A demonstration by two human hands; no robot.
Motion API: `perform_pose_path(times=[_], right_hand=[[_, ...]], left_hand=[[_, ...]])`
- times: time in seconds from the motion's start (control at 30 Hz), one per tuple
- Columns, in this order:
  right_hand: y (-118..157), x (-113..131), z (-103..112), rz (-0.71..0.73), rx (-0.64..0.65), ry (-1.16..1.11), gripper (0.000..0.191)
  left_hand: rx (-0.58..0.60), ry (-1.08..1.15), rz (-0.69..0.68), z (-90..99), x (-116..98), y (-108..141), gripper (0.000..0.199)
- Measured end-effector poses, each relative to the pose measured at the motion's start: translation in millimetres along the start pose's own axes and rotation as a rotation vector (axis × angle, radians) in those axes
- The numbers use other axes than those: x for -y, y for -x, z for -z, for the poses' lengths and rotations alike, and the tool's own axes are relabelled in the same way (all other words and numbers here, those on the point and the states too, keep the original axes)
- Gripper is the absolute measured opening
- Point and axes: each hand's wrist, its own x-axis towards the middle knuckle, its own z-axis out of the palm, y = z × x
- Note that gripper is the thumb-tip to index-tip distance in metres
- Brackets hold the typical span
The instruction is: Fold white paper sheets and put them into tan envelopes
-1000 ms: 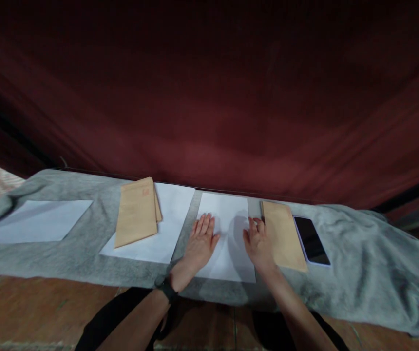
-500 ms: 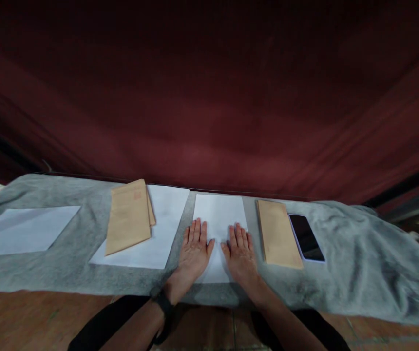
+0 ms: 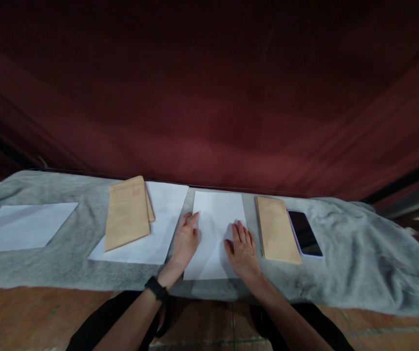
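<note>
A white sheet of paper (image 3: 215,209) lies lengthwise in front of me on grey cloth. My left hand (image 3: 186,239) is at its left edge, turned on its side, with the index finger stretched out, the other fingers partly bent and nothing seen in them. On the sheet's right edge rests my right hand (image 3: 243,246), palm down, fingers stretched out. To the left, brown envelopes (image 3: 127,214) lie on another white sheet (image 3: 161,209). Close by my right hand is a stack of brown envelopes (image 3: 278,229).
Beside the right-hand envelopes lies a smartphone (image 3: 305,233) with a purple edge. Another white sheet (image 3: 23,226) is at the far left. The grey cloth (image 3: 370,253) is wrinkled on the right. Behind it rises a dark red surface (image 3: 209,122); tiled floor (image 3: 213,324) shows below.
My left hand has come off flat contact with the sheet, moved slightly left and turned on its side with fingers bending. My right hand stays on the sheet's right edge.
</note>
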Motion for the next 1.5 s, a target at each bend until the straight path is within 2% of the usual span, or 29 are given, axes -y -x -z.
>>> perform_pose_path(times=[0.13,0.23,0.4,0.53,0.67,0.73,0.93,1.07,1.33,1.43,1.5], right_hand=[[2,-1,1,0.008,0.006,-0.005,0.055],[0,1,3,0.031,0.028,-0.013,0.055],[-2,12,3,0.121,0.078,-0.061,0.056],[1,16,1,0.18,0.098,-0.068,0.055],[4,15,-2,0.202,0.109,-0.015,0.053],[6,14,-2,0.205,0.102,0.018,0.054],[9,9,3,0.136,0.067,0.054,0.057],[12,2,6,0.079,0.043,0.052,0.061],[21,-13,6,0.057,0.033,0.048,0.064],[20,-15,10,0.041,0.029,0.023,0.062],[18,-13,14,0.061,0.031,-0.013,0.062]], left_hand=[[0.024,0.064,0.072,-1.9,7,-9,0.057],[0.026,0.031,0.043,0.6,4,-8,0.055],[0.027,-0.111,-0.041,9.3,-18,2,0.05],[0.019,-0.288,-0.079,3.9,-37,17,0.047],[0.217,-0.297,-0.31,-12.6,-43,35,0.051],[0.259,-0.318,-0.349,-17.5,-42,42,0.055],[0.189,-0.365,-0.288,-11.0,-32,47,0.071],[0.169,-0.331,-0.201,-4.8,-25,46,0.073],[0.123,-0.292,-0.107,1.2,-8,44,0.071],[0.091,-0.301,-0.11,4.7,-12,46,0.066],[0.097,-0.294,-0.181,5.8,-21,50,0.062]])
